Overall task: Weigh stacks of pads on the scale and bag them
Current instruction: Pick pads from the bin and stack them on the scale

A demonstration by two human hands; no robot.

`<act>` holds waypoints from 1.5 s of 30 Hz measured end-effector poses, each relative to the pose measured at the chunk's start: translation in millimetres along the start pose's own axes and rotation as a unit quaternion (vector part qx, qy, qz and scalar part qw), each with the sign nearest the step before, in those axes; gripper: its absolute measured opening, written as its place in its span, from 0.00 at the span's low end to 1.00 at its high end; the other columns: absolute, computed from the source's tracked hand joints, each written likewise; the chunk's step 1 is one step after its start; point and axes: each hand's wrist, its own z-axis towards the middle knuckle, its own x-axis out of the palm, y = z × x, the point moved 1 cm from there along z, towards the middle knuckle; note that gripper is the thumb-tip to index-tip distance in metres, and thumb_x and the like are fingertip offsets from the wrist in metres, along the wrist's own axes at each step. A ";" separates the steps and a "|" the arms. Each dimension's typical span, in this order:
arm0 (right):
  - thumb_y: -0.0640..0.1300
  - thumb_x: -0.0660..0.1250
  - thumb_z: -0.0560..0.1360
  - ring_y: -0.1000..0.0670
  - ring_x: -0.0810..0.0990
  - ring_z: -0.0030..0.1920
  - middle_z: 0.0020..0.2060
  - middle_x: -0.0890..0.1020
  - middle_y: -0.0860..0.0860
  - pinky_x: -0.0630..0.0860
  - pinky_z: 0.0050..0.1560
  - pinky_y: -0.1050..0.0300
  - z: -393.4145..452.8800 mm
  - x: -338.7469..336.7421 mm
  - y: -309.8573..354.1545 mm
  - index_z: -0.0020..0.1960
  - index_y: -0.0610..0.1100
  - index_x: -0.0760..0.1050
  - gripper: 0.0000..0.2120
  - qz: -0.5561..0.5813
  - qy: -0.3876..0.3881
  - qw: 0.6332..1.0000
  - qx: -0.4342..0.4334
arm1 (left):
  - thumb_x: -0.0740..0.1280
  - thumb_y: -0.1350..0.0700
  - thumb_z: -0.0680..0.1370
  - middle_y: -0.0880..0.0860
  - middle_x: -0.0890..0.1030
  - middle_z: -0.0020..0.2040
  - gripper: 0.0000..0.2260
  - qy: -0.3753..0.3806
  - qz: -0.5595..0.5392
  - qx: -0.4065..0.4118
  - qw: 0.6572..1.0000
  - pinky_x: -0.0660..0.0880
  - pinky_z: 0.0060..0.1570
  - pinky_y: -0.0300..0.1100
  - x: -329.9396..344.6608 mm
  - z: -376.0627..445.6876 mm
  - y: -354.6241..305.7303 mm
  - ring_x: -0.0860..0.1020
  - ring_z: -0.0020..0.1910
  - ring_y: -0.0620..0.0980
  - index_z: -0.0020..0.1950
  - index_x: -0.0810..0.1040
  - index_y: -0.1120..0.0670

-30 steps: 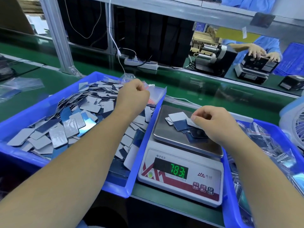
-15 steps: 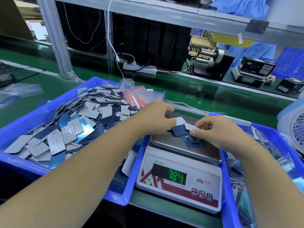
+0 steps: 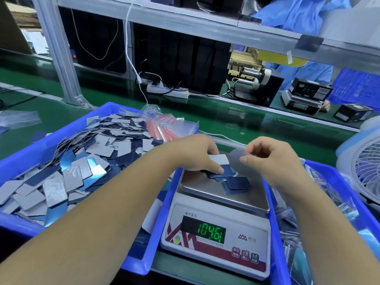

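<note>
Steel-topped, the scale (image 3: 218, 219) sits on the green worktop (image 3: 236, 122) between two blue bins, and our hands meet over its platform. Our left hand (image 3: 195, 154) pinches a small stack of pads (image 3: 219, 160), thumb on top of the dark blue ones, a pale grey pad uppermost; the stack lies nearly flat with its long axis running left to right. Two more dark pads (image 3: 236, 185) rest loose on the platform, long sides also roughly across, slightly skewed toward us. Our right hand (image 3: 273, 161) is curled, fingertips pinching the edge of a clear bag (image 3: 239, 156) held just beside the stack; we cannot tell which way its mouth faces.

On the scale's display we read green digits, about 104.6, with Chinese characters above it, a small mountain-like logo to the right, and three red buttons with Chinese labels too small to read. The left bin (image 3: 61, 128) holds a heap of grey and blue pads lying every which way, plus red-striped bags (image 3: 162, 128) at its far corner.
</note>
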 end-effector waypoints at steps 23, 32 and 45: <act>0.60 0.79 0.63 0.58 0.78 0.36 0.37 0.82 0.57 0.74 0.37 0.63 -10.2 -2.9 6.9 0.42 0.54 0.78 0.15 -0.238 0.207 0.947 0.061 | 0.71 0.40 0.75 0.39 0.79 0.43 0.10 -0.074 -0.051 -0.018 0.996 0.68 0.35 0.36 15.1 -3.9 8.2 0.75 0.41 0.37 0.51 0.81 0.43; 0.54 0.80 0.64 0.63 0.75 0.30 0.31 0.79 0.63 0.71 0.32 0.68 -11.8 -4.6 6.7 0.40 0.54 0.78 0.12 -0.204 0.232 0.950 0.049 | 0.70 0.40 0.76 0.40 0.78 0.43 0.10 -0.066 -0.057 -0.036 0.996 0.66 0.34 0.37 15.5 -3.3 7.1 0.74 0.39 0.38 0.50 0.78 0.43; 0.48 0.76 0.72 0.58 0.70 0.27 0.25 0.74 0.58 0.67 0.30 0.68 -14.7 -13.7 10.8 0.36 0.52 0.77 0.10 -0.146 0.288 0.946 0.024 | 0.64 0.37 0.79 0.46 0.76 0.33 0.17 -0.072 -0.055 0.001 0.996 0.67 0.34 0.40 14.9 -6.8 7.6 0.73 0.33 0.43 0.40 0.80 0.47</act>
